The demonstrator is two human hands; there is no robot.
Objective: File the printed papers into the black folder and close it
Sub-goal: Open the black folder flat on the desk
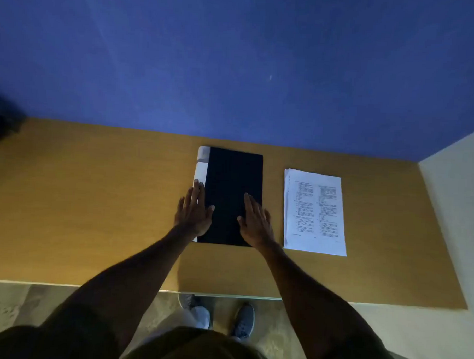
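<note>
A black folder (230,176) with a white spine strip lies shut and flat on the wooden table (93,213), near the far edge. My left hand (193,212) rests flat over its left spine edge, fingers spread. On the folder's lower right part lies my right hand (254,220), also flat and holding nothing. A stack of printed papers (314,212) lies flat on the table to the right of the folder, a gap apart from it, untouched by either hand.
A blue wall (235,70) rises directly behind the table. A pale wall (451,216) bounds the table on the right. A dark object (2,125) sits at the far left edge. My shoes (240,320) show below the table's front edge.
</note>
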